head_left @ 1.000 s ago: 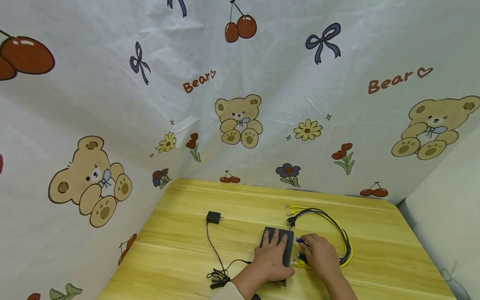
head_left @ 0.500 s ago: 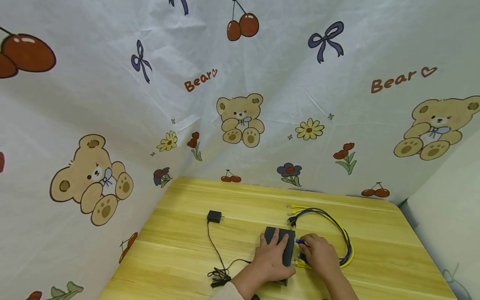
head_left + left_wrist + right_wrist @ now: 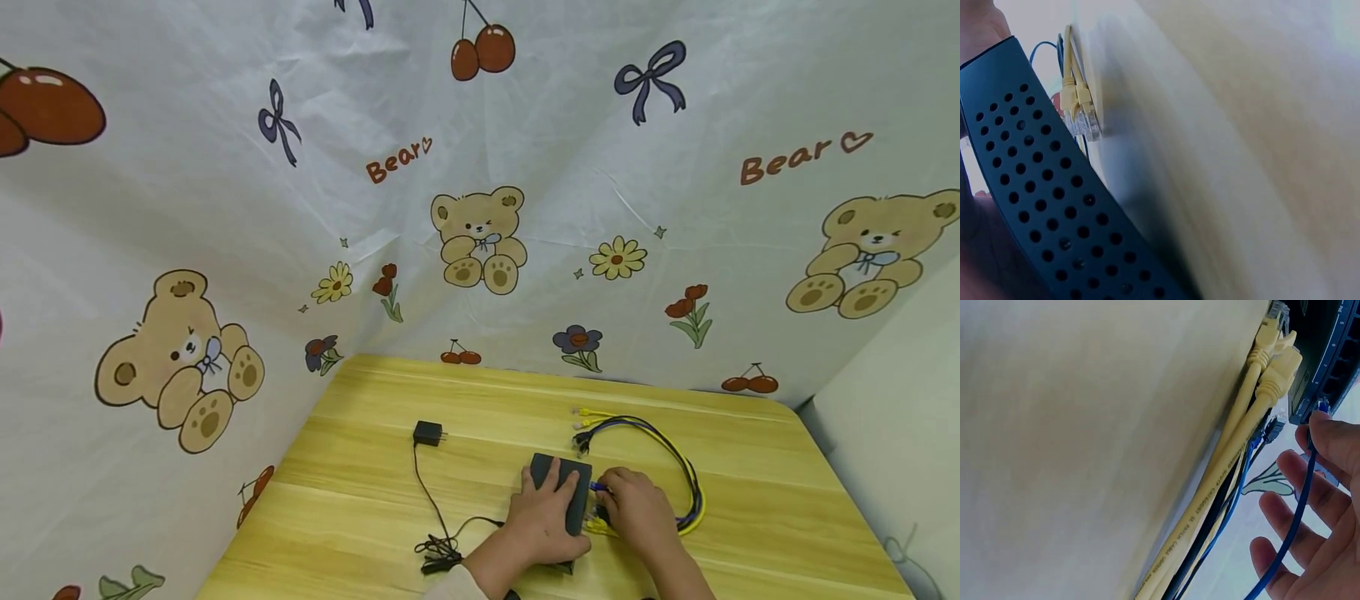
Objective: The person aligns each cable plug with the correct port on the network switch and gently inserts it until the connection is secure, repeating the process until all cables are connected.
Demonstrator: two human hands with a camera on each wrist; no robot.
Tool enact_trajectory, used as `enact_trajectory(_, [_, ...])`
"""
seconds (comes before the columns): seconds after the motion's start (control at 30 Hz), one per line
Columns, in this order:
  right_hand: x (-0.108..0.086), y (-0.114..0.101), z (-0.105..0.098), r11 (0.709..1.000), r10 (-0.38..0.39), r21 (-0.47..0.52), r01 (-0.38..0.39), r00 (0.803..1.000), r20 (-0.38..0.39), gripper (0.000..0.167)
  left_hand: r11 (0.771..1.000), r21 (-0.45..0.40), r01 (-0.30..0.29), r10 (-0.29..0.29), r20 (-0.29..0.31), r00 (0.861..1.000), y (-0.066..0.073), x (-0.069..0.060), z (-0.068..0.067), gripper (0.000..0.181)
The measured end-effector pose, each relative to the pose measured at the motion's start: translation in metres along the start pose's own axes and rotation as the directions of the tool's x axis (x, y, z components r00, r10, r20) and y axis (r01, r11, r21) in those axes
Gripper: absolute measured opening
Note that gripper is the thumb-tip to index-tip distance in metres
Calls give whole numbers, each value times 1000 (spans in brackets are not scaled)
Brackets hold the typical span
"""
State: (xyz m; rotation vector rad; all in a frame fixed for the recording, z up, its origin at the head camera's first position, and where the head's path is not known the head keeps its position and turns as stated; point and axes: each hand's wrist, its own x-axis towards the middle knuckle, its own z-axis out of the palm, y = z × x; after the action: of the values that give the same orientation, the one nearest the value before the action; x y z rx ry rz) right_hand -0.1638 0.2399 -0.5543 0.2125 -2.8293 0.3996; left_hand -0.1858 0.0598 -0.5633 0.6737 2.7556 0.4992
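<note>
A dark network switch (image 3: 577, 510) lies on the table under my left hand (image 3: 542, 517), whose spread fingers rest on its top. Its perforated side (image 3: 1047, 175) fills much of the left wrist view. In the right wrist view, its row of ports (image 3: 1338, 362) faces my right hand (image 3: 1329, 506). Thumb and forefinger of that hand pinch the plug end of a blue network cable (image 3: 1297, 519) at a port near the switch's end; its other fingers are apart. The plug tip is mostly hidden, so I cannot tell how deep it sits.
Yellow network cables (image 3: 686, 467) and darker ones curve in a loop at the right, their plugs (image 3: 1282, 372) beside the switch. A black power adapter (image 3: 428, 433) lies left, its cord (image 3: 438, 550) bundled nearer. A patterned cloth (image 3: 555, 167) hangs behind the table (image 3: 337, 467).
My right hand has shifted slightly left and nearer with the blue plug, which now meets the switch's edge where a small gap showed before. My left hand stays on the switch.
</note>
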Motion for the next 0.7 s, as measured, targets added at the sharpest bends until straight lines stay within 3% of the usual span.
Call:
enact_trajectory(0.4, [4,-3,4,994,-99,-61,95,993,-71,9,998,59,15,-13,-26,1000,1,2,3,91])
enact_trajectory(0.7, [8,-3,8,993,-119,-14,119,992,-36,17,999,29,-14,15,-29,999,0,3,1,91])
